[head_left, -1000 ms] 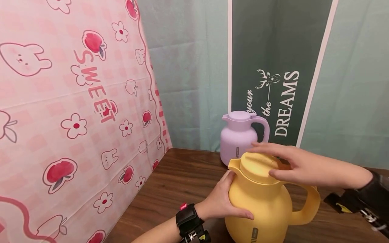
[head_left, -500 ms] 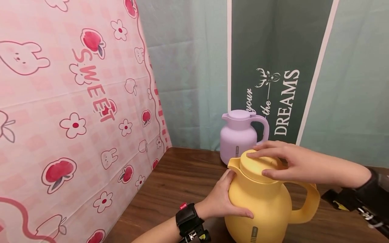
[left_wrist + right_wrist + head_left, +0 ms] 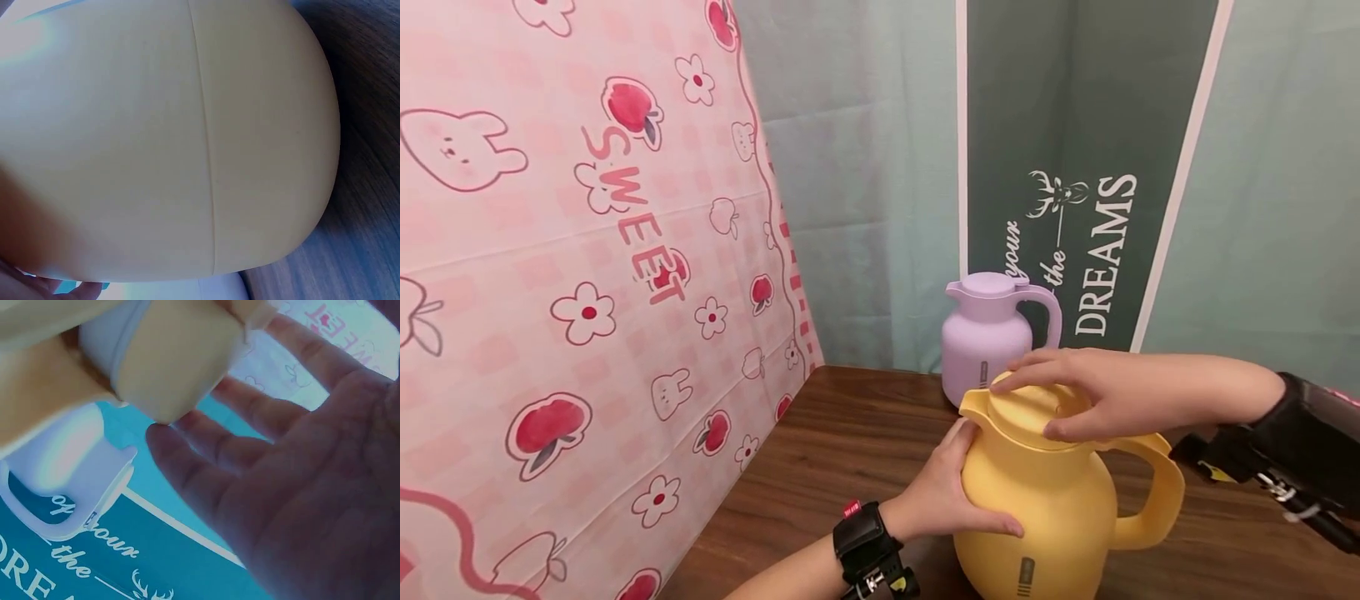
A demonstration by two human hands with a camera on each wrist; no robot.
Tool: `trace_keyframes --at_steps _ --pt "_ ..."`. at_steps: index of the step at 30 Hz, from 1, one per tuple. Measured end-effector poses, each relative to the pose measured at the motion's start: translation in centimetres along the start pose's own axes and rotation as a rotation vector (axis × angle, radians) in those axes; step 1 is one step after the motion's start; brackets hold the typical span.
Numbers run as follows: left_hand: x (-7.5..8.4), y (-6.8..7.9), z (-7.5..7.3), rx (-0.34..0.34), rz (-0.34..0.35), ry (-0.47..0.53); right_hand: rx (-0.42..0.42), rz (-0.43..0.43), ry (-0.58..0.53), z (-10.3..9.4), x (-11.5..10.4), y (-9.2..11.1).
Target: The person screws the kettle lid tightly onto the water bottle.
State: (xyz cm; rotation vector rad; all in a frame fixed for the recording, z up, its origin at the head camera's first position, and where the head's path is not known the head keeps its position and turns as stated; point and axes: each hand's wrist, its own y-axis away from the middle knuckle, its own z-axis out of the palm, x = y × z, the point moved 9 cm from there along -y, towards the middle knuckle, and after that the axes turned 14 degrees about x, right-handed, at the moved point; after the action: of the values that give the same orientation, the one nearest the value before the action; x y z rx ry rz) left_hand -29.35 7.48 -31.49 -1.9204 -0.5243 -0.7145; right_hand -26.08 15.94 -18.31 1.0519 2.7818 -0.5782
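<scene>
A yellow vacuum jug [image 3: 1037, 508] stands upright on the wooden table, its spout to the left and its handle to the right. My left hand [image 3: 955, 500] holds the jug's body from the left, thumb across the front and fingers round the far side; their tips show at the lower left of the left wrist view. Over the top, my right hand [image 3: 1097, 392] grips the round yellow lid [image 3: 1026, 408], thumb at the near edge and fingers at the far edge. In the right wrist view the fingers [image 3: 187, 462] reach the rim of the lid [image 3: 181, 356], above a pale band.
A smaller lilac jug [image 3: 985, 333] stands close behind the yellow one, near the back curtain [image 3: 865, 208]. A pink printed cloth [image 3: 625, 358] forms the left wall. Dark wooden tabletop [image 3: 820, 450] shows between that cloth and the jugs.
My right hand has shifted left over the lid, and its wrist has swung round. A small mark on the lid now sits farther left. My left hand and the jug's body stay in place.
</scene>
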Motion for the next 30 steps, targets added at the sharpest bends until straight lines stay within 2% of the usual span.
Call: trace_keyframes --at_steps 3,8,11,15,18,25,30 --pt "0.1 0.0 -0.2 0.010 0.005 -0.004 0.033 0.006 0.028 -0.1 -0.1 -0.6" --pt "0.1 -0.1 -0.3 0.025 0.012 -0.001 0.084 0.080 0.080 -0.3 0.2 -1.3" --pt "0.1 -0.1 -0.2 0.019 0.014 -0.008 0.017 0.130 0.034 -0.2 0.6 -0.9" --pt "0.2 -0.1 -0.1 0.019 0.033 -0.024 -0.129 0.193 -0.147 0.0 1.2 0.2" --pt "0.2 -0.1 0.0 0.021 0.034 -0.018 -0.166 0.159 -0.195 0.2 1.3 0.5" --pt "0.2 -0.2 0.0 0.022 0.051 -0.049 -0.039 0.013 -0.016 -0.3 1.0 -0.2" --pt "0.0 -0.1 -0.1 0.022 0.042 -0.054 0.015 0.033 0.042 -0.3 0.9 -0.8"
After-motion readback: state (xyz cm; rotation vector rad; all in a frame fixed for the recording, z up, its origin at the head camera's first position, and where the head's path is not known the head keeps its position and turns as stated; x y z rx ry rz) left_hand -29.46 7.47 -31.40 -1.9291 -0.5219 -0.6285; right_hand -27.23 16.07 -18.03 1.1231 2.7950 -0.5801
